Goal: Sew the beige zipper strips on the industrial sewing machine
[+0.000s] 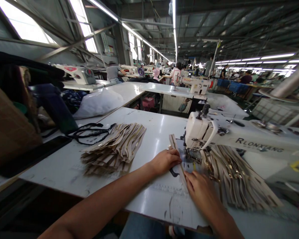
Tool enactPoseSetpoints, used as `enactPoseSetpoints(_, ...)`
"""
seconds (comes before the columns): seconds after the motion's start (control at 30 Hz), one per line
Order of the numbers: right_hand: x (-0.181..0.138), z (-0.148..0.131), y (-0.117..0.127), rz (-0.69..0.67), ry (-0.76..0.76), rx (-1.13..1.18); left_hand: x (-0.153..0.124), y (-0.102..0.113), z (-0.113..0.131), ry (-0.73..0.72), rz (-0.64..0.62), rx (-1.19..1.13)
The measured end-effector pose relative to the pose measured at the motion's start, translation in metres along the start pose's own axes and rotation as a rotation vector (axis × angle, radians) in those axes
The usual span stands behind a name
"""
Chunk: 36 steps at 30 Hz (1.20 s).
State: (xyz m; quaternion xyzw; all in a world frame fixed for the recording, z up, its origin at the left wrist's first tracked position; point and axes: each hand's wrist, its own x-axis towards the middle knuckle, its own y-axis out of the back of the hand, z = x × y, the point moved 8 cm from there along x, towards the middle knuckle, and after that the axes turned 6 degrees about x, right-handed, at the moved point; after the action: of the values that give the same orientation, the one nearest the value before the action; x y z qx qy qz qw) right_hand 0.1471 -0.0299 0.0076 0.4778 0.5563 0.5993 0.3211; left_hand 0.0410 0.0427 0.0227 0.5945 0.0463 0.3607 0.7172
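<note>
the left hand (166,161) holds the strip (173,142) with narrow fingers, and the right hand (201,186) holds its nearer part, just beside the machine (239,136). this strip seems not yet finished. the left pile (117,146) and right pile (241,181) look similar; which is done, i cannot tell.

We're in a sewing wkshop, factory-scale by the look of it. We've a white sewing m/c (249,136) up close & a pile of fabric strips (117,146) on our worktable (154,199); we see a 2nd m/c (194,84) ahead, a 3rd m/c (78,75) to the L, ppl (112,73) at stations down the hall, & long strip lights (174,33) under a big metal-beamed roof (226,26).
</note>
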Motion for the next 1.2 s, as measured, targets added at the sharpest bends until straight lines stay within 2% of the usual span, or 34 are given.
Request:
enactPoseSetpoints(0.17,0.021,0.000,0.001,-0.025,0.037,0.002,0.006,-0.001,-0.017,0.091,0.016,0.073)
enactPoseSetpoints(0.3,0.028,-0.004,0.003,0.045,-0.015,-0.051,0.022,-0.008,-0.029,0.060,-0.005,0.067)
enactPoseSetpoints(0.43,0.024,-0.005,0.003,0.097,-0.098,-0.102,0.039,-0.017,-0.031,0.012,-0.050,0.022)
enactPoseSetpoints(0.67,0.027,0.007,-0.001,0.106,-0.169,-0.086,0.053,-0.020,-0.038,0.011,-0.012,-0.031)
enactPoseSetpoints(1.0,0.031,0.011,-0.002,0.050,-0.222,-0.085,0.057,-0.017,-0.038,0.002,-0.023,-0.005)
enactPoseSetpoints(1.2,0.032,0.014,-0.002,0.062,-0.233,-0.088,0.058,-0.019,-0.040,0.013,-0.032,-0.006)
